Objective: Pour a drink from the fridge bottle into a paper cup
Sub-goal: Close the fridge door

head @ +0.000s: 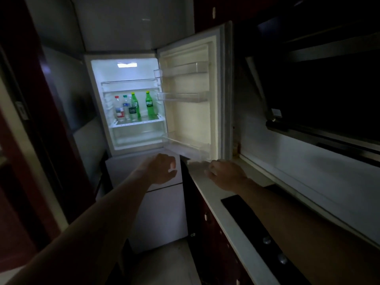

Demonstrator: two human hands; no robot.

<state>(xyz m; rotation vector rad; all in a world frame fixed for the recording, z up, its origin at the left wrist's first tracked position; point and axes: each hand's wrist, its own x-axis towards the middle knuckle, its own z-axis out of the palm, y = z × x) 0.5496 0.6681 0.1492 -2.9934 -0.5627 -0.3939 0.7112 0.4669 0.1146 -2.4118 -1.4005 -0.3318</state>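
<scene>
The fridge (98,99) stands lit with its upper door (193,120) swung wide to the right. On its middle shelf stand several bottles: a green one (149,103) apart on the right, a second green one (134,104), and clear ones (119,109) on the left. My left hand (162,168) reaches forward below the open compartment, fingers loosely apart, holding nothing. My right hand (226,174) hovers over the counter corner under the door's lower edge, fingers curled, with nothing seen in it. No paper cup is in view.
A pale countertop (207,182) runs along the right with a black cooktop (257,229) set into it and dark red cabinets (207,229) below. A range hood (320,112) hangs above. The fridge's shut lower doors (156,210) lie under my left arm. The room is dim.
</scene>
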